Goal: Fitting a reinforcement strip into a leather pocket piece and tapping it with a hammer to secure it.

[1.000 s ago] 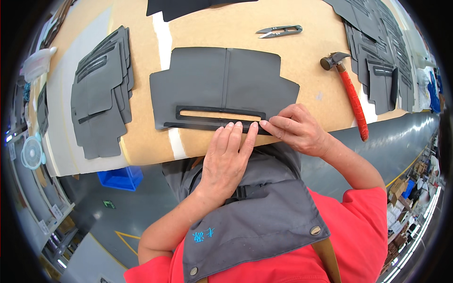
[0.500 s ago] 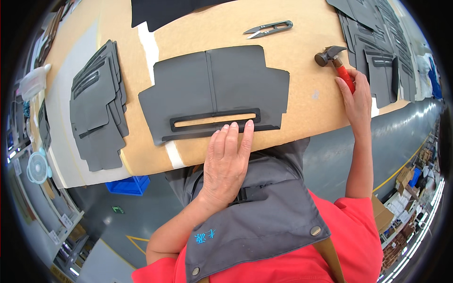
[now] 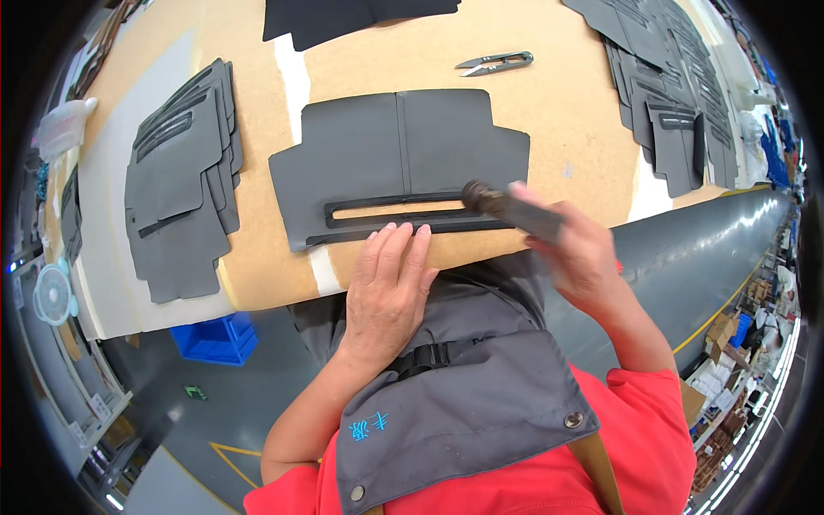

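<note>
A flat dark grey panel, leather-like and with a long black-edged slot, lies in front of me on the table. My left hand rests with fingers outstretched on the black strip along its near edge. In my right hand a claw hammer is gripped, its blurred head over the right end of the slot. Whether the hammer touches the panel I cannot tell. Thread snips lie beyond the panel.
Stacks of similar grey panels lie at the left and at the right. A black piece is at the far edge of view. The tan table ends just before my body; a blue crate stands below it.
My right hand has lifted the hammer from the table's right side and brought it left over the panel. My left hand has shifted slightly left along the near edge.
</note>
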The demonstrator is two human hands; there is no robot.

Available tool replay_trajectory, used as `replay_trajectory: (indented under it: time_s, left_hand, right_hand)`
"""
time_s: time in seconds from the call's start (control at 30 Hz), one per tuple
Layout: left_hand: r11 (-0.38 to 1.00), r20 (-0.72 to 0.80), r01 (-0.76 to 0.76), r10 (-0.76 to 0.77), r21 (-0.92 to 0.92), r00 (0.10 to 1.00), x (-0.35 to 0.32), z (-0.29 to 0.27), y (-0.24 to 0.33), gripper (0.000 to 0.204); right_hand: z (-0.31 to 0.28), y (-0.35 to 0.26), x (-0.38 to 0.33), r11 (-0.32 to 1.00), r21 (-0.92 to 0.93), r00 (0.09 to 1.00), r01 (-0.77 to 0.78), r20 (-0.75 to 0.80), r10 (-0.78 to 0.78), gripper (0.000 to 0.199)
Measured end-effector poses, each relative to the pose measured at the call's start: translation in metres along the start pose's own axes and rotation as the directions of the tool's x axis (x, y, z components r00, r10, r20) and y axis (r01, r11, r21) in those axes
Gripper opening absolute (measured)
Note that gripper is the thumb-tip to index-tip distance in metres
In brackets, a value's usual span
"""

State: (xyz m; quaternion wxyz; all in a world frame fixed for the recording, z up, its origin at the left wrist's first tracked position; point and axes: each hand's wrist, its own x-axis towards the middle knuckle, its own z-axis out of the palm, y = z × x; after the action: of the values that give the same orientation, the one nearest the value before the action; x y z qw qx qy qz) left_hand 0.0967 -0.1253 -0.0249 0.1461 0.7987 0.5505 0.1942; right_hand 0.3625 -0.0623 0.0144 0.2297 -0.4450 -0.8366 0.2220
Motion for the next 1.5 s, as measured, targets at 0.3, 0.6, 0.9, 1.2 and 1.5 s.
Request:
replay_trajectory:
  time_s: [0.3, 0.6, 0.9, 1.2, 1.5]
  left_hand:
    - [1.000, -0.027, -0.008, 0.009, 0.013, 1.000, 0.001, 0.006, 0.001, 0.051]
    - [1.000, -0.054, -0.012, 0.012, -0.008, 0.998, 0.001, 0.010, 0.001, 0.055]
    - [0.981, -0.129, -0.066, 0.043, -0.182, 0.991, -0.003, 0.018, -0.006, 0.052]
    - [0.989, -0.113, -0.072, 0.057, -0.130, 0.992, -0.004, 0.017, -0.004, 0.056]
    - [0.985, -0.133, -0.066, 0.045, -0.161, 0.990, 0.008, 0.006, -0.007, 0.045]
  right_hand:
    - [-0.001, -0.013, 0.012, 0.983, 0.014, 0.970, 0.183, -0.164, -0.179, 0.046]
    - [0.017, -0.012, 0.021, 0.981, -0.013, 0.950, 0.193, -0.248, -0.190, 0.059]
    - [0.024, -0.035, 0.036, 0.991, -0.078, 0.994, 0.110, 0.009, -0.110, 0.065]
    - [0.025, -0.033, 0.040, 0.983, -0.002, 0.980, 0.182, -0.082, -0.181, 0.067]
    - [-0.020, 0.052, 0.028, 0.796, 0.265, 0.781, -0.544, -0.185, 0.596, 0.044]
